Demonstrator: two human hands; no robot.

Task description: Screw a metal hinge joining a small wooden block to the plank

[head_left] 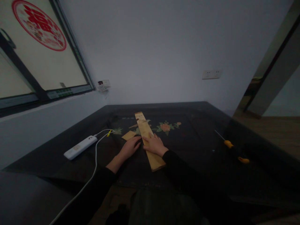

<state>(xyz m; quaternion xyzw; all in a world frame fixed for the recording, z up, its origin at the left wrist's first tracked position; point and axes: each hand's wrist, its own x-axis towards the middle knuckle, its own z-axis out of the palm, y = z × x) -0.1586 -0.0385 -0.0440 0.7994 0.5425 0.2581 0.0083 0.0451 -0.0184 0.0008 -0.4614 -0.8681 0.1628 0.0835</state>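
A long, narrow wooden board (154,161) lies slanted on the dark table, its near end toward me and to the right. Across its middle rests my right hand (154,145), fingers over the top face and thumb at the left edge, holding it against the table. My left hand (131,147) is at the board's left side, fingers together and bent, tips close to the edge. Whatever may be between those fingers is hidden. Just beyond the left hand lies a small flat wooden piece (128,135). Dark marks show near the board's far end.
The dark table (187,150) has a painted flower design (165,127). On the left lies a white power strip (81,147) with a white cable (96,156) running toward me. A yellow-and-black screwdriver (228,144) lies on the right, near a tiny shiny metal piece (213,151).
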